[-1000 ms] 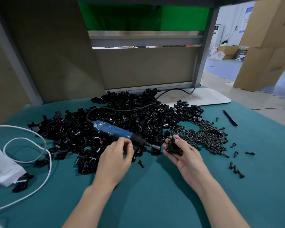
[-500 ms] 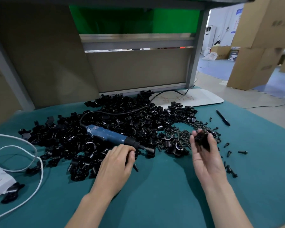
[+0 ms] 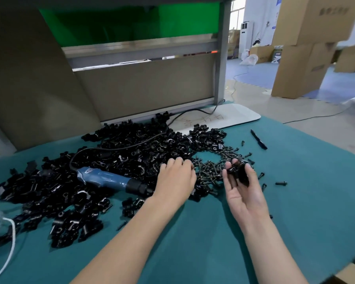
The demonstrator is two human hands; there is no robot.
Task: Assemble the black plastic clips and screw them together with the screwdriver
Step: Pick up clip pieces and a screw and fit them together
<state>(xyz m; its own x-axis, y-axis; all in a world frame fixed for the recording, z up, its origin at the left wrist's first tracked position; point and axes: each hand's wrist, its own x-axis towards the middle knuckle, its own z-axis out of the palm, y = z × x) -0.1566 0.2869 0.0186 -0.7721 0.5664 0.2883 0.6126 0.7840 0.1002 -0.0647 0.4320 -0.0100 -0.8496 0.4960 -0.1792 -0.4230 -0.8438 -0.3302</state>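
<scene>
My left hand [image 3: 175,177] has left the tip of the screwdriver [image 3: 111,180] and gone right, to where the clips [image 3: 131,148] meet the screws [image 3: 209,173]. The right hand [image 3: 244,193] has stayed palm up with its clip [image 3: 239,173].

The teal bench [image 3: 295,212] carries everything. Behind it, to the right, stand cardboard boxes [image 3: 307,23]; the top one bears faint print that I cannot read. The clips lie in a wide black pile across the left and middle of the bench. At the back edge is a white board [image 3: 234,117] with red handwriting, too loose for me to make out.

The blue screwdriver lies on the clips with its tip toward the left hand. A small label near its rear end is illegible. The left hand is palm down with its fingers bent into the edge of the pile, and I cannot tell whether they hold anything. The right hand's fingers and thumb curl round the one black clip, held above the screws. A black pen [image 3: 258,139] lies farther back, and a few loose screws are scattered to the right.
</scene>
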